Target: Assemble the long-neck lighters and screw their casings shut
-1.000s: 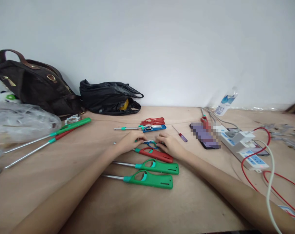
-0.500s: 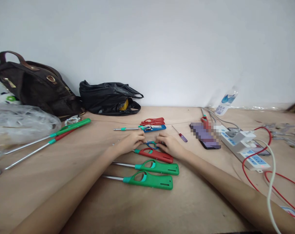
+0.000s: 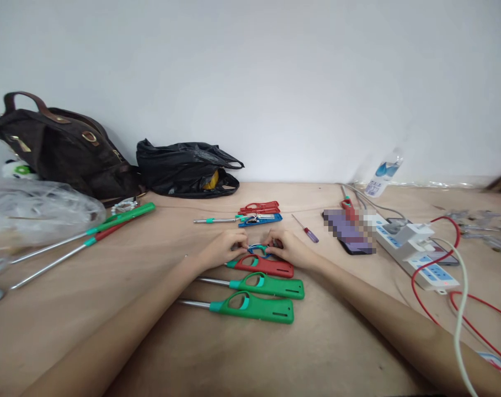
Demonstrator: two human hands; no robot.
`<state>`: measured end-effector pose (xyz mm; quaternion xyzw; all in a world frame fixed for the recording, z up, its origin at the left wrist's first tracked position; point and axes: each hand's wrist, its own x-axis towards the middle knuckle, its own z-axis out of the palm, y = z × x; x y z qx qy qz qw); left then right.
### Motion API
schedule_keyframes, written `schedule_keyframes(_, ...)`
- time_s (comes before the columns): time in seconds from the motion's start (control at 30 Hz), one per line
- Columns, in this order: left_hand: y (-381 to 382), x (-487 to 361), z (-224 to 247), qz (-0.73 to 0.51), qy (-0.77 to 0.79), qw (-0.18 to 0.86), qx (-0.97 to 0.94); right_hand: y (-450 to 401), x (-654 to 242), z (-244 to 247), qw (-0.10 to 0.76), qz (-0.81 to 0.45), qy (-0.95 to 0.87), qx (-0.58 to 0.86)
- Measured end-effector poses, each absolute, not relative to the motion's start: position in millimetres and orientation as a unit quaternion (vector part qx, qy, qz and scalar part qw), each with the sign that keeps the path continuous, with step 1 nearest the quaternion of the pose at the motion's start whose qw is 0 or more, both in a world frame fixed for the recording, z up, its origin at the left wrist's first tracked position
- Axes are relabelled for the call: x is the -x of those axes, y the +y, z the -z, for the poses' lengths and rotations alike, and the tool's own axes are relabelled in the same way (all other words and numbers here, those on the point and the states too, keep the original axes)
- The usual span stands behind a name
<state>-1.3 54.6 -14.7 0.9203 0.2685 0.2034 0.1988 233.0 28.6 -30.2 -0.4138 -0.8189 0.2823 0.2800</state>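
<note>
A blue long-nosed gas lighter [image 3: 257,251] lies between my two hands, mostly covered by them. My left hand [image 3: 228,246] closes its fingers at the lighter's left part, and my right hand [image 3: 287,246] has bent fingers closed on its right part. Just below my hands lies a red gas lighter [image 3: 271,267]. Two green lighters follow closer to me, the upper one [image 3: 279,285] and the lower one [image 3: 267,309]. Beyond my hands is an opened blue lighter half [image 3: 261,220] with a metal rod [image 3: 215,220] and small inner parts, beside red casing halves [image 3: 259,208].
A screwdriver [image 3: 306,229] and a phone [image 3: 353,237] lie to the right, near a power strip [image 3: 416,253] with red and white cables. A dark bag [image 3: 64,149], a black plastic bag [image 3: 184,165] and more lighters [image 3: 122,216] are at left. A bottle [image 3: 383,173] leans at the wall.
My left hand has shifted slightly, and both hands are a little lower with the blue lighter, nearer the red one. The opened blue half behind now shows more fully.
</note>
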Motion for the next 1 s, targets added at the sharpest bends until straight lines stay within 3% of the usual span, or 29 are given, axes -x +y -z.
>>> schedule_keyframes(0.27, 52.1, -7.0, 16.4, -0.245, 0.185, 0.172, -0.936, 32.1, -233.6, 31.8, 0.264, -0.264, -0.828, 0.417)
schedule_keyframes(0.67, 53.9, -5.8, 15.6, -0.213, 0.175, 0.115, -0.954, 32.0, -234.8, 30.9, 0.255, -0.249, -0.839, 0.411)
schedule_keyframes(1.0, 52.7, -4.7, 13.1, -0.171, 0.183, 0.064, -0.966, 25.3, -237.3, 36.1, 0.264, -0.057, -0.889, 0.37)
